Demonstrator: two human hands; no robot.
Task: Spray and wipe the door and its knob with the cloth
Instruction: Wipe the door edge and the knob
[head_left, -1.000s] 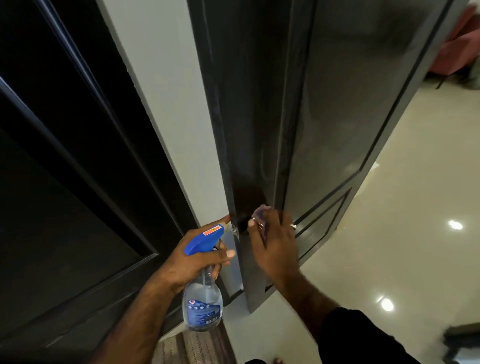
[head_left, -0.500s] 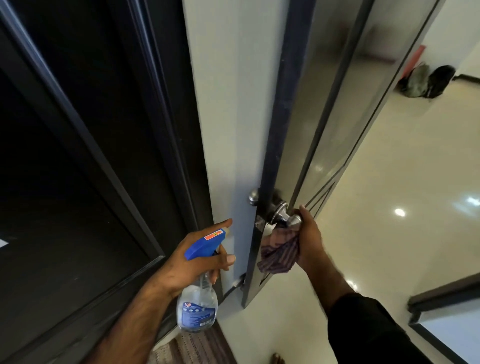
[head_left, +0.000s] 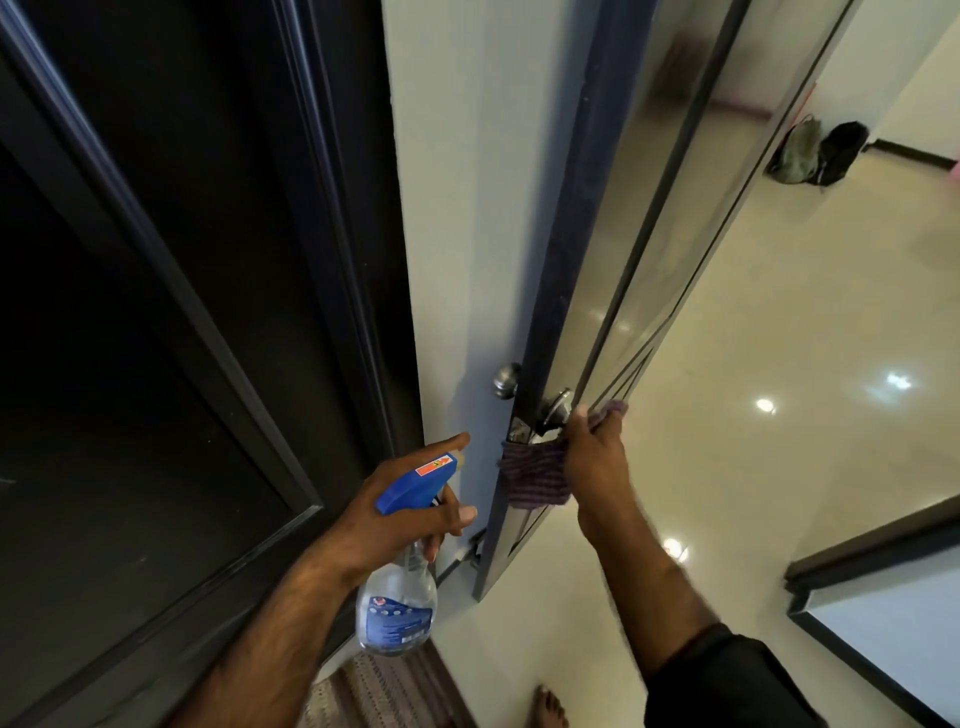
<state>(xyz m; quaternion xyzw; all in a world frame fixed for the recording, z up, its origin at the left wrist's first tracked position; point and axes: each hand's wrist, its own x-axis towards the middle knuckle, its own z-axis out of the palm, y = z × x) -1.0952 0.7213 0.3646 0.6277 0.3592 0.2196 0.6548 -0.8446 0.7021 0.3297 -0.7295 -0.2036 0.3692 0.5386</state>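
At 7 o'clock in frame, left hand (head_left: 400, 512) is wrapped round the neck of the spray bottle (head_left: 397, 587), index finger pointing toward the door edge, nozzle aimed at roughly 2 o'clock; position barely changed over the last second, so no spraying under way as far as I can tell. Readable text: none. Red/orange sticker on the blue trigger head and a blue label on the clear body, print too small to make out.

Centre: door (head_left: 613, 249) has swung from near face-on to edge-on. Far-side knob (head_left: 506, 380) now shows at 11 o'clock from the edge.

Right of that: right hand (head_left: 595, 457) has gone from the door panel to the near-side knob (head_left: 555, 410), fingers curled over it with the striped cloth (head_left: 535, 475) pinched between; cloth tail hangs at 7 o'clock from the hand, over the door edge.

Read: panel wipe appears over, knob wipe now in progress. Far-side knob likely still to do.
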